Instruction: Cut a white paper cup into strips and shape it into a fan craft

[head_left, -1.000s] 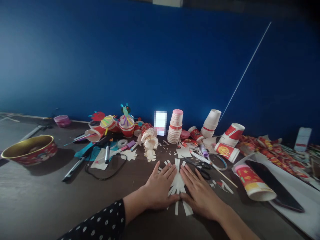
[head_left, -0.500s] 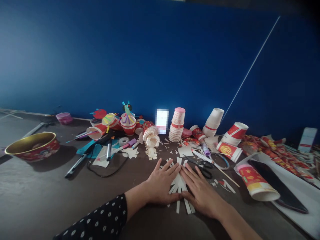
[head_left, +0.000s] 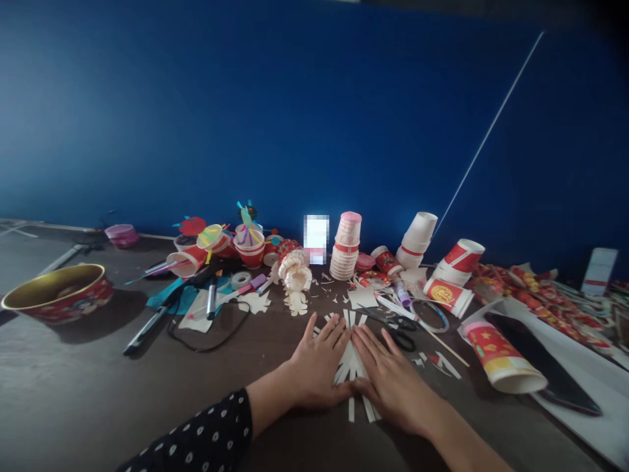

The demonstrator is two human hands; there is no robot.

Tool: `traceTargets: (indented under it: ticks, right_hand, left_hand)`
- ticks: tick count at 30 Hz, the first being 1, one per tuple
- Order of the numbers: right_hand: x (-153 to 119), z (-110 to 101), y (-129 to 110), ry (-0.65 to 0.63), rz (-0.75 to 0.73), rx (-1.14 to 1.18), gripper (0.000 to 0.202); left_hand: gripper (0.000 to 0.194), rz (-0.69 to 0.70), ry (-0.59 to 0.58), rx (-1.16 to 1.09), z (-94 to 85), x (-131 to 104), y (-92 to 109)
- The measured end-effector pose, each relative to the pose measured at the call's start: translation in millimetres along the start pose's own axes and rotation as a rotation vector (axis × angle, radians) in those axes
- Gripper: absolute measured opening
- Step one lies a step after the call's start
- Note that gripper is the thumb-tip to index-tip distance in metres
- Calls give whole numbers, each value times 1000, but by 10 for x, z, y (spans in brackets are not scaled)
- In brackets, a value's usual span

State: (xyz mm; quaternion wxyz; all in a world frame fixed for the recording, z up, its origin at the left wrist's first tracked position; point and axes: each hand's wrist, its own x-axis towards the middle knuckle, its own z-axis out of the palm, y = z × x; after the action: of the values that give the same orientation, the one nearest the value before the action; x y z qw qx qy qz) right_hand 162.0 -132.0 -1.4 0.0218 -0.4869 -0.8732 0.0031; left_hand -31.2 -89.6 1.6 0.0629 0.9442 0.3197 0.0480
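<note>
White paper cut into narrow strips [head_left: 351, 367] lies spread on the dark table, its strips fanning outward like rays. My left hand [head_left: 320, 367] rests flat over its left side, fingers stretched out. Over the right side lies my right hand [head_left: 393, 380], also flat with its fingers extended. The two thumbs meet or nearly meet near the lower middle of the paper. Both palms hide much of it. Just beyond my right fingertips are black-handled scissors [head_left: 403, 339].
Stacked paper cups [head_left: 345, 252] stand toward the blue wall. On the left are a gold-lined red bowl [head_left: 59, 301], a black pen-like tool [head_left: 150, 328] and a marker [head_left: 211, 298]. To the right lie paper scraps [head_left: 447, 366], a tipped red cup [head_left: 501, 354] and a dark phone [head_left: 545, 367].
Both hands stay flat on the cut paper, with my right hand shifted very slightly. The whole view has moved a little, so the table items sit slightly further left.
</note>
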Motion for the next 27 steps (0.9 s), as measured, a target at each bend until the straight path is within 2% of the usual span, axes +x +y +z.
traceTargets:
  ticks: [11,15,20,24,27]
  right_hand:
    - [-29,59,92,70,-4,106,62]
    - [-56,44,134,94,1,127,65]
    - [-102,-8,206,42,-3,111,74]
    - [-122,-44,241,-16,-18,121,76]
    - [-123,-49,245,-49,-25,119,76]
  left_hand:
    - [85,-17,-23,-40,-17,2,-6]
    - [89,-18,-26,-57,-89,2,7]
    - [72,20,19,-18,-210,-2,-10]
    - [69,111,-74,-30,-197,-5,-52]
    - [72,95,-145,-63,-182,-6,-61]
